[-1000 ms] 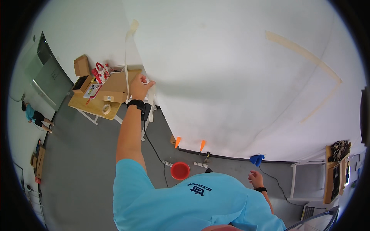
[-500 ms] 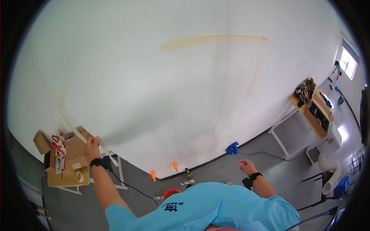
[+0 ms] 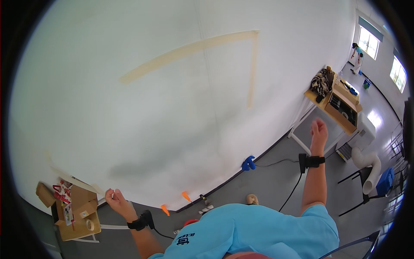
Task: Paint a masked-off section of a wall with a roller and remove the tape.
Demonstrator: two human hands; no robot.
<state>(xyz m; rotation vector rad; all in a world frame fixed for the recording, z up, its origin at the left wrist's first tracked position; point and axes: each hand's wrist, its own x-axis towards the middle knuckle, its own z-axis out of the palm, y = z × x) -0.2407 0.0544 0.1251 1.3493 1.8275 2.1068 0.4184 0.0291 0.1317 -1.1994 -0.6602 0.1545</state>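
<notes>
My left hand (image 3: 120,203) is at the lower left with its fingers curled, beside the loose end of a cream masking tape strip (image 3: 71,179). The strip's other end runs up to the white wall (image 3: 164,125). Whether the fingertips pinch the tape is hard to see. Out to the right, my right hand (image 3: 319,134) is raised in a closed fist, slightly blurred, with nothing visible in it. Higher on the wall, more masking tape (image 3: 189,49) forms a long band and a corner running downward. Both wrists wear black straps with small devices.
A small table (image 3: 77,231) at left bears open cardboard boxes (image 3: 84,200) and a tape roll (image 3: 89,224). Another table (image 3: 340,118) at right holds a box and patterned cloth. Orange-handled tools (image 3: 186,196) and a blue object (image 3: 248,163) lie along the wall's base. Cables cross the floor.
My right hand has risen and moved out to the right. My left hand has moved down and right, and the tape strip's free end now sits lower. The view has turned rightward.
</notes>
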